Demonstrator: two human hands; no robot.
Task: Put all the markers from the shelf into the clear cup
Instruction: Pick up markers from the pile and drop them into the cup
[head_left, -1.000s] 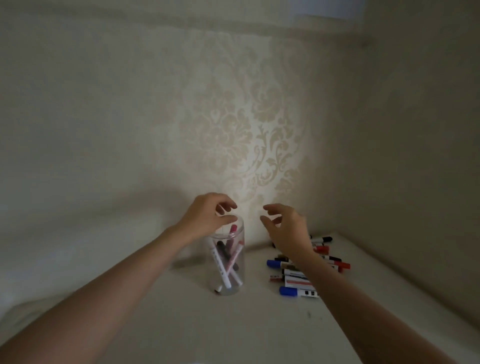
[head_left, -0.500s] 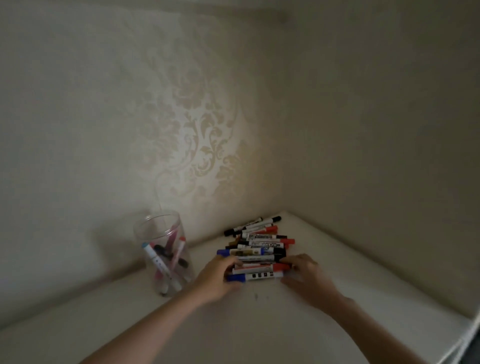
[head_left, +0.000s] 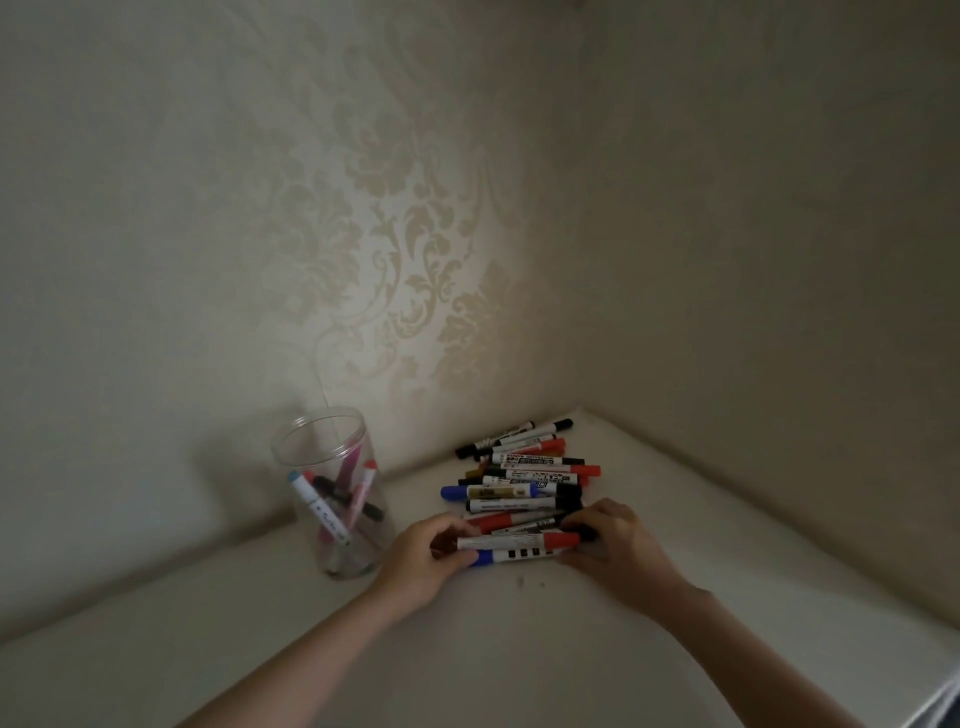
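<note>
Two hands, left grip (head_left: 431, 553) and right grip (head_left: 618, 545), pinch near markers (head_left: 519, 548); pile (head_left: 524, 478) may roll, clear cup (head_left: 337, 493) may tip.

Both hands left the clear cup (head_left: 332, 488); they now clasp the nearest markers (head_left: 519, 545).

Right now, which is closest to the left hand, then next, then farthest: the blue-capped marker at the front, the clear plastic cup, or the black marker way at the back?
1. Blue-capped marker: touching the left hand.
2. Clear plastic cup: just left.
3. Black marker: far back corner.
</note>
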